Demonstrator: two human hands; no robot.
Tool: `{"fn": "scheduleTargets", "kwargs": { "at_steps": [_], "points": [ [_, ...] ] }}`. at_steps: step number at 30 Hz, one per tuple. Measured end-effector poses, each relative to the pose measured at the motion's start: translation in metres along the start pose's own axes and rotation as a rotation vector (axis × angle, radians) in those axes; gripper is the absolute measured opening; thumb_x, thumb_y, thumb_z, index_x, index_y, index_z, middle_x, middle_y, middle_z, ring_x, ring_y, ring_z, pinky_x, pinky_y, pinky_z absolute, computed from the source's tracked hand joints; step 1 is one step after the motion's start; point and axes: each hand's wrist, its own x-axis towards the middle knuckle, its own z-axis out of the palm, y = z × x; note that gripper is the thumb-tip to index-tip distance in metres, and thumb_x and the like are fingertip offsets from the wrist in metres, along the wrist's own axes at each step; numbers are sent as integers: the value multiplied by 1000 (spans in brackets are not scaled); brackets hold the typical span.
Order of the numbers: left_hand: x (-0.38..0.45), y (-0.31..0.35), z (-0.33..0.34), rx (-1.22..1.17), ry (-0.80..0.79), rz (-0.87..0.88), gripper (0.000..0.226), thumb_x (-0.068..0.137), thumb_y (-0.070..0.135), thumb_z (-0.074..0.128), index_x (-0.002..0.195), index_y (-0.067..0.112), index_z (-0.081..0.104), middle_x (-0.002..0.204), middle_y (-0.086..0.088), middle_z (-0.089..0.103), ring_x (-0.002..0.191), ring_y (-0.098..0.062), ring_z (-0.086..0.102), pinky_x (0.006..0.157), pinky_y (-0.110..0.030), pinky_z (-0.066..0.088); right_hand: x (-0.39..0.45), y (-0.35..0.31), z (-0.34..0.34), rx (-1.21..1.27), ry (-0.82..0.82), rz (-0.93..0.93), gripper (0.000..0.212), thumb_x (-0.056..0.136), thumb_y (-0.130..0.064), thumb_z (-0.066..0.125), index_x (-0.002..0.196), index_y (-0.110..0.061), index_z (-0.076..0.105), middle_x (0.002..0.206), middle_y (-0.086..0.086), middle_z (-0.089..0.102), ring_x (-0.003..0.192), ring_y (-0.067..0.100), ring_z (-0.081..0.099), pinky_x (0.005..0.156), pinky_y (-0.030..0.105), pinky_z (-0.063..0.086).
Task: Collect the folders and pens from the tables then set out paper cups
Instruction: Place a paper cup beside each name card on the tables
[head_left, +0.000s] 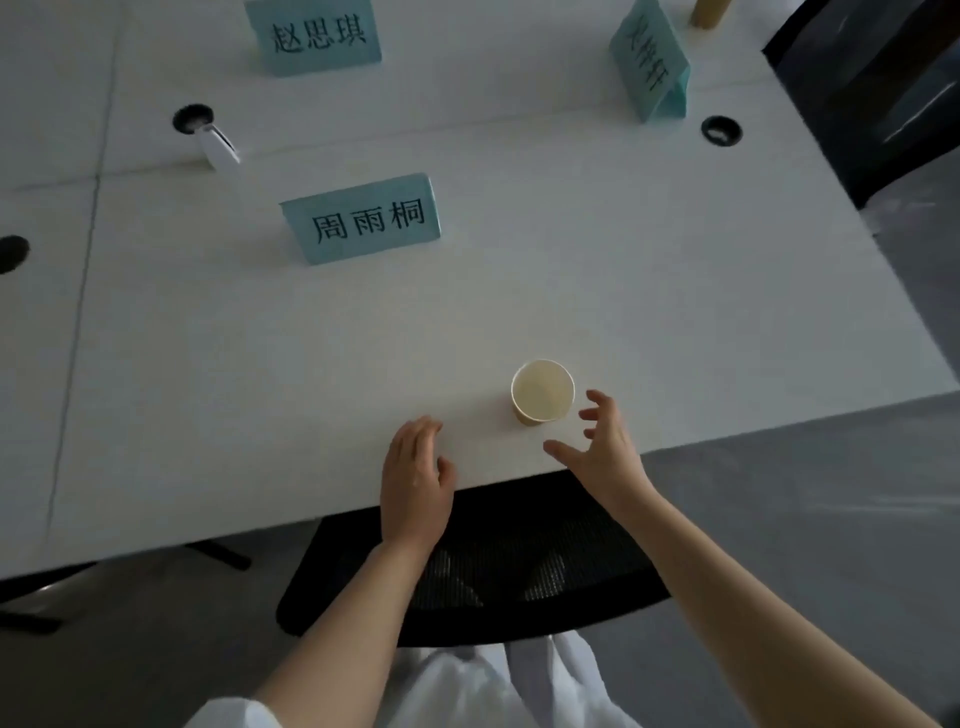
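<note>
A single paper cup (543, 391) is being observed standing upright and mouth-up on the white table (675, 286), near the table's front edge and just beyond the fingertips of the right hand (602, 447). That hand is being held spread, fingers apart and lightly bent, thumb extended toward the cup's base; nothing is being gripped, and a narrow gap is being judged to lie between the fingers and the cup wall. The left hand (415, 478) is being held over the table edge, off to the near left of the cup, fingers loosely curled downward and nothing held; whether it is touching the surface cannot be told. No folders or pens are being seen on this stretch of table, so the collecting stage is being judged complete here and the cup-setting stage is being judged in hand. Farther out from both hands, a teal name card (363, 221) is being noted standing upright, with two more cards beyond it. A second tan object (707, 13) at the far edge is being noted, cut off by the frame. The next move is being judged to require another cup and a shift to the next carded place.
</note>
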Motion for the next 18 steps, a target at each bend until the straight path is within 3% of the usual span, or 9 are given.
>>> {"fn": "scheduleTargets", "kwargs": {
  "at_steps": [5, 10, 14, 18],
  "points": [
    [3, 15, 18, 25, 38, -140, 56, 83, 23, 42, 134, 0, 50, 142, -19, 48, 137, -42, 36, 113, -49, 31, 30, -2, -5, -91, -56, -184, 94, 72, -23, 82, 145, -15, 23, 142, 8, 38, 130, 23, 39, 104, 32, 31],
    [20, 14, 26, 68, 13, -196, 61, 84, 20, 45, 142, 4, 42, 151, -17, 38, 144, -39, 24, 117, -49, 24, 44, -5, -1, -92, -54, -272, 83, 69, -16, 82, 137, -14, 35, 134, 6, 43, 117, 18, 44, 97, 28, 35],
    [31, 9, 31, 105, -21, -206, 60, 84, 21, 43, 142, 7, 43, 151, -14, 39, 144, -38, 25, 115, -52, 25, 51, -6, 1, -26, -25, -246, 72, 71, -18, 80, 130, -16, 39, 125, -1, 46, 110, 12, 43, 98, 43, 45],
    [53, 9, 27, 98, 6, -209, 57, 84, 20, 42, 139, 5, 46, 148, -16, 43, 141, -40, 31, 112, -55, 30, 68, -20, -1, 7, 25, -258, 71, 71, -26, 82, 127, -18, 40, 119, -8, 47, 112, 15, 48, 97, 45, 47]
  ]
}}
